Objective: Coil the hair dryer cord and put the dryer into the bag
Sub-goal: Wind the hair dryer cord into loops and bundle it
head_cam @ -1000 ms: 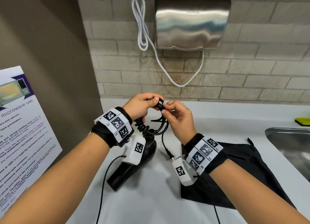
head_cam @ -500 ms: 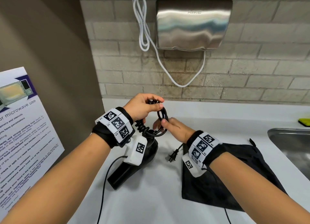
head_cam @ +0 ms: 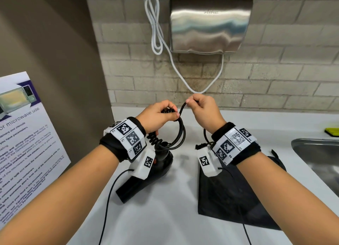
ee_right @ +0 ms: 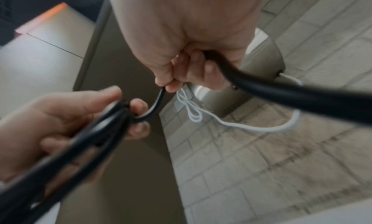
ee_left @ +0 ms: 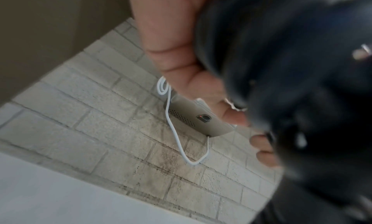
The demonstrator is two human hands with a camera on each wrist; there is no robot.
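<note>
The left hand (head_cam: 157,114) was closed around a bundle of black cord (head_cam: 180,134) loops, thumb pressed over the top of them, and the loops hung below its fist above the counter (head_cam: 165,217). Just to its right, the right hand (head_cam: 203,109) pinched the free run of the same cord between thumb and fingertips; in the right wrist view the cord passed through its curled fingers (ee_right: 209,71) and ran on toward the camera. A short arc of cord bridged the two hands. The cord's tail dropped behind the right wrist to the plug (head_cam: 200,146), which hung beside the wrist camera. The hair dryer (head_cam: 146,178) lay on the counter under the left wrist, matte black, its nozzle pointing toward the near left, its ribbed cord collar rising to the loops. The bag (head_cam: 238,204), black and flat, lay on the counter under the right forearm, close to the dryer's right but apart from it.
</note>
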